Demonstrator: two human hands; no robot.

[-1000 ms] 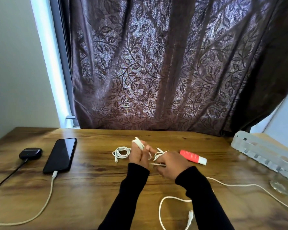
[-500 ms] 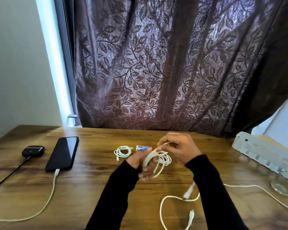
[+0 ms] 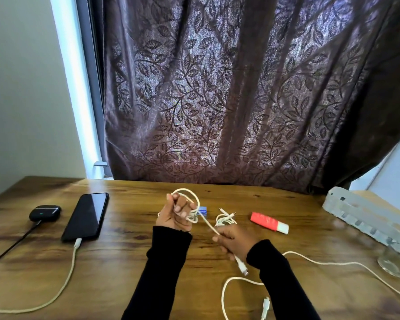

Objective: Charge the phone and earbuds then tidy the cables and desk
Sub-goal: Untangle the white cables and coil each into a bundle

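A black phone (image 3: 86, 215) lies at the left of the wooden desk (image 3: 116, 269) with a white charging cable (image 3: 66, 282) plugged into its near end. Left of it a black earbuds case (image 3: 44, 212) shows a green light, and a black cable (image 3: 12, 247) runs from it. My left hand (image 3: 174, 215) is raised above mid-desk, shut on loops of a white cable (image 3: 186, 200). That cable's free end runs down into my right hand (image 3: 234, 241), which grips it, and the plug sticks out below the fist. A small coiled white cable (image 3: 225, 219) lies just behind my right hand.
A red and white tube (image 3: 268, 222) lies right of centre. A small blue box (image 3: 203, 210) sits behind my left hand. Another long white cable (image 3: 333, 263) snakes across the near right. A white plastic rack (image 3: 365, 214) and a clear glass (image 3: 393, 262) stand at the right edge.
My right hand has come down from behind the coil to the near right, pulling the cable's end out. My left hand has turned upward with the loops. The tube is uncovered again.
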